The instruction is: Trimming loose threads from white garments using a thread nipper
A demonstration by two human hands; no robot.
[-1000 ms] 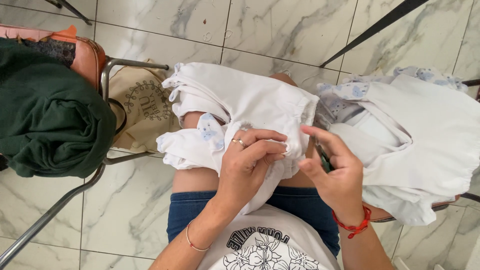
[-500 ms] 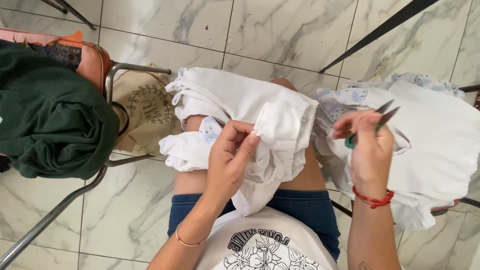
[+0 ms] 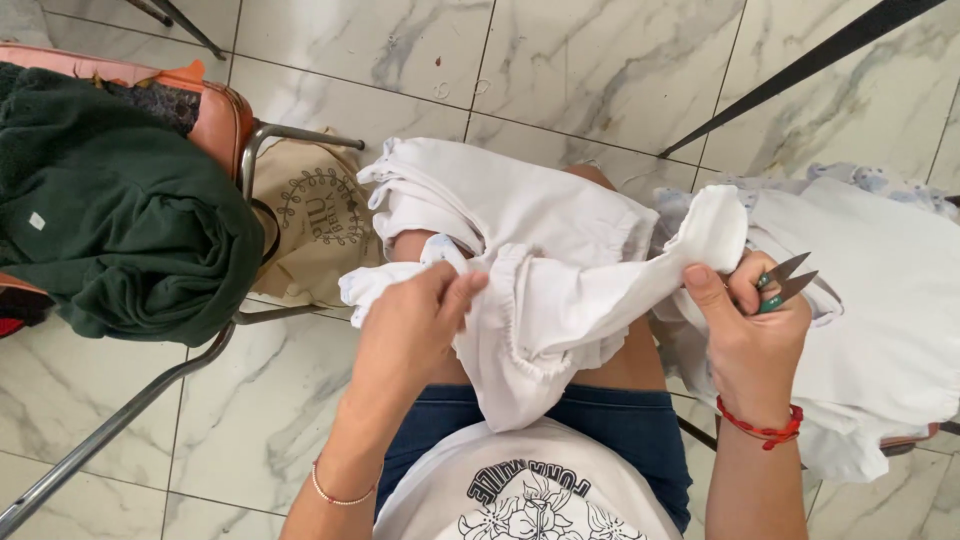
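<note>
Since the earlier frame right hand [image 3: 745, 335] is now gripping a pulled-out end of the white garment [image 3: 560, 260] at 3 o'clock while also clutching small snips [image 3: 785, 280], left hand [image 3: 410, 330] pinching the cloth at 9 o'clock, garment lying across the lap, green sweater [image 3: 120, 210] draping a chair at 10 o'clock.

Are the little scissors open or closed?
Slightly open. The small snips in the right hand show two metal tips spread apart, pointing away from the white garment.
</note>
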